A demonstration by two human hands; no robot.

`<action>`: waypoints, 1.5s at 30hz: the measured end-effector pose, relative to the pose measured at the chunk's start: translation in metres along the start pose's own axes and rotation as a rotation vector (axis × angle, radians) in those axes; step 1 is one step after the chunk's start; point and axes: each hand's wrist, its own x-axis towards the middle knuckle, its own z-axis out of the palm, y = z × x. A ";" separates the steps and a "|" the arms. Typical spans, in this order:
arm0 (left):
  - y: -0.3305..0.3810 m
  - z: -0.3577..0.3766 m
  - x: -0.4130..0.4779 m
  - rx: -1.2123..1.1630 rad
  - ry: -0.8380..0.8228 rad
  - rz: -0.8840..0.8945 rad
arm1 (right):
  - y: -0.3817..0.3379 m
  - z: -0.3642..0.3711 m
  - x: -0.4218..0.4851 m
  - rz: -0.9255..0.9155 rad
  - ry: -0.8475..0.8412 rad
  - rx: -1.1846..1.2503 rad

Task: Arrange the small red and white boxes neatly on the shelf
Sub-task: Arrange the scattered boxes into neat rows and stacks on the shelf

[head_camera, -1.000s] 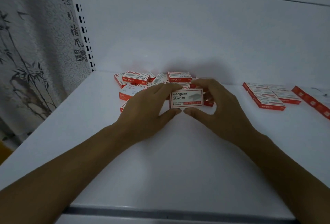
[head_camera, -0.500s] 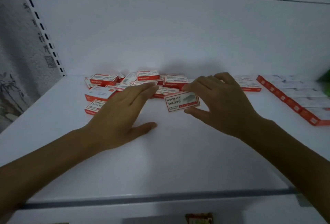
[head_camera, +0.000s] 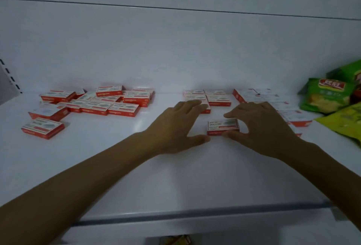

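The right hand (head_camera: 263, 129) is pinching one small box (head_camera: 222, 126) between fingers and thumb; it is now sitting at centre right of the frame, just below the tidy rows (head_camera: 216, 98), no longer beside the loose pile (head_camera: 101, 102) at the left; the left hand (head_camera: 175, 127) is lying open, fingers straight; placing seems nearly finished.

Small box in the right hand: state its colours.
The small box is white on top with red sides; head view.

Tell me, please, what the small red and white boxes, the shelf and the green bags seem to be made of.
Boxes: probably thin printed cardboard, matt; sharp folded edges, flat faces. Shelf: likely white painted metal, smooth with a soft sheen; laminate is possible. Green bags: plastic film, it seems, glossy and crinkled.
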 end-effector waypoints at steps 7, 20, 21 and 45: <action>0.018 0.032 0.045 0.005 0.099 -0.021 | 0.013 0.012 -0.002 -0.193 0.028 -0.022; 0.005 0.041 0.037 -0.112 0.083 -0.111 | 0.033 0.023 0.040 -0.121 0.022 -0.063; 0.004 0.041 0.036 -0.108 0.085 -0.103 | 0.032 0.023 0.039 -0.119 0.014 -0.063; 0.000 0.048 0.036 -0.127 0.105 -0.067 | 0.026 0.035 0.047 -0.092 -0.118 -0.088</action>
